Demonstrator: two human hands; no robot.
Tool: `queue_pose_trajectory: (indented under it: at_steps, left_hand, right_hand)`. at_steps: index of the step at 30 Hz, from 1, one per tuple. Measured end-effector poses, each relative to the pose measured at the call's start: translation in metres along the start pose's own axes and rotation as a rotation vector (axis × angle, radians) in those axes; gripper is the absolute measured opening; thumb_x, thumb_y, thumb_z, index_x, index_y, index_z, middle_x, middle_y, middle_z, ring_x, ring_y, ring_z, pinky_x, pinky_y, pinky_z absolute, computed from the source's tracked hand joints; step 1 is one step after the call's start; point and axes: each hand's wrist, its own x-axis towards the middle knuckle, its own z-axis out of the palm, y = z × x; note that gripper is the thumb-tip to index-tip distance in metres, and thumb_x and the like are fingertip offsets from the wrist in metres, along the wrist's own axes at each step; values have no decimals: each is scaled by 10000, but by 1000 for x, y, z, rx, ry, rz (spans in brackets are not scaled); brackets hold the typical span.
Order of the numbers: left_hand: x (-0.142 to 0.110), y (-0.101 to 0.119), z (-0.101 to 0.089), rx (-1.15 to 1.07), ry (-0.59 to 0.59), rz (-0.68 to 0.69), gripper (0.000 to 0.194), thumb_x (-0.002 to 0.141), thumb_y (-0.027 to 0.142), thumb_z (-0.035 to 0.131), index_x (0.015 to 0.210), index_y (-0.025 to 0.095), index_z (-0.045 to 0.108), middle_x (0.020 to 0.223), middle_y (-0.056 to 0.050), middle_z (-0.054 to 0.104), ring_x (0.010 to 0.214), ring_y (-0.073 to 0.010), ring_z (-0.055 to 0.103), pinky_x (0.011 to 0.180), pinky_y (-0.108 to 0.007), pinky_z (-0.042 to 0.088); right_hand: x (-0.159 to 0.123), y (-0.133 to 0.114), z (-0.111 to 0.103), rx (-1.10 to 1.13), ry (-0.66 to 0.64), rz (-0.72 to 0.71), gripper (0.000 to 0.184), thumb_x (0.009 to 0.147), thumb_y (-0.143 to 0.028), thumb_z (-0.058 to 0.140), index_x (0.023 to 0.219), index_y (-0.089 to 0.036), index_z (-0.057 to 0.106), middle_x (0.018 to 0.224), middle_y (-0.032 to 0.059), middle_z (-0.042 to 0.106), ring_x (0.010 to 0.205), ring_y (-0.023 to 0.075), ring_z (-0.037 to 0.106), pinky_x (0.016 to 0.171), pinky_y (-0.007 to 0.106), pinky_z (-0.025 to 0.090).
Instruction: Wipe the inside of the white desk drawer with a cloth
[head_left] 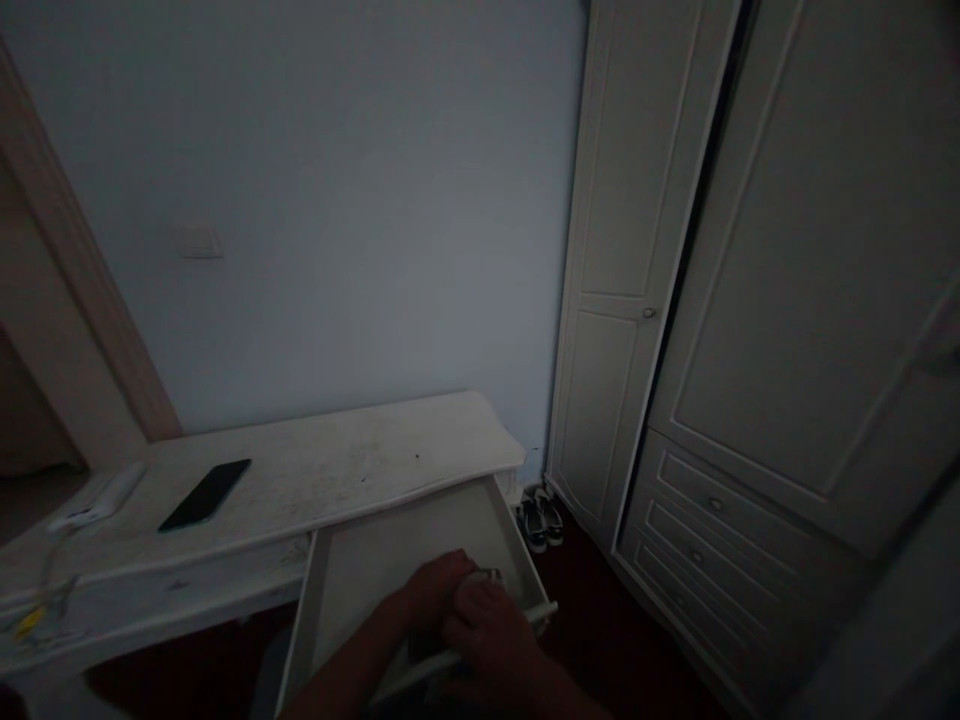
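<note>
A white drawer (409, 530) is pulled out from the white table. Over its front right part, my left hand (442, 590) and my right hand (487, 625) meet close together with curled fingers. Between them shows a small object (491, 575) with a light, shiny edge; its kind is too dark and too covered to tell. My right hand is nearest the drawer's front panel (431, 668), which it partly hides. Most of the fingertips are out of sight, and the picture is dim.
On the white table (315, 470) lie a dark phone (206, 495) and a white device (97, 497) at the left. A yellow item (30, 622) hangs at the table's front. Shoes (538, 518) stand on the dark red floor beside the tall white wardrobe (615, 390).
</note>
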Motion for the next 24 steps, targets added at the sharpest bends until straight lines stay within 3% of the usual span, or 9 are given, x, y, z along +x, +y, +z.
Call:
queue_pose_trajectory:
  at_steps: [2,5,8,10,13,15,18,21,24]
  left_hand:
    - [7,-6,-7,-4,83,-53,496,779,438,777,1244,289,687,1342,-35,710,1221,-243,650,1041,-273,475]
    - [16,-26,-20,4,281,-256,530,941,384,594,1445,224,562,1511,-113,609,1377,-272,559,1108,-329,435]
    - [33,-38,-26,5,405,-435,547,996,300,474,1517,132,483,1548,-202,567,1433,-331,517,1125,-409,422]
    - [52,-33,-23,-6,435,-456,532,985,318,514,1480,122,529,1511,-212,601,1402,-353,549,1110,-418,430]
    - [84,-7,-16,-39,453,-392,551,938,373,614,1452,178,573,1479,-164,641,1363,-332,587,1097,-382,440]
    - [100,10,-12,-62,470,-324,609,925,373,632,1505,214,531,1553,-131,583,1441,-307,514,1154,-361,395]
    - [104,19,-9,-93,442,-208,621,913,339,624,1520,263,518,1613,-82,519,1489,-275,449,1201,-338,347]
    - [87,9,-4,-125,295,-114,529,838,357,684,1356,256,653,1440,-84,651,1304,-295,603,1088,-346,466]
    - [60,-3,10,-149,127,-7,451,762,381,733,1187,232,720,1285,-81,712,1168,-299,653,1019,-355,509]
  right_hand:
    - [-5,8,5,-28,-8,-43,601,862,-799,673,1068,-237,621,1052,52,693,974,253,602,939,419,455]
    - [-12,23,13,-80,-21,-100,495,923,-714,675,1008,-232,600,980,40,676,900,225,585,829,352,454]
    - [-14,32,26,-135,48,-126,522,923,-742,649,906,-225,584,892,31,644,809,210,555,746,332,441]
    - [-13,34,37,-171,120,-127,524,918,-736,657,844,-224,572,845,24,618,774,204,535,722,329,432]
    - [-11,33,53,-206,178,-128,474,921,-645,708,770,-222,555,777,8,574,731,193,505,664,310,396]
    - [-10,34,60,-211,171,-110,467,931,-597,717,731,-214,540,737,3,544,699,183,484,605,297,346]
    - [-8,35,65,-209,149,-94,499,931,-609,709,702,-206,524,716,2,531,681,176,479,564,292,303]
    - [-7,35,59,-196,143,-96,517,914,-650,710,715,-210,527,723,-2,547,687,177,490,580,295,333]
    - [-10,31,40,-140,111,-99,460,958,-650,659,797,-225,579,788,3,596,749,185,530,684,306,421]
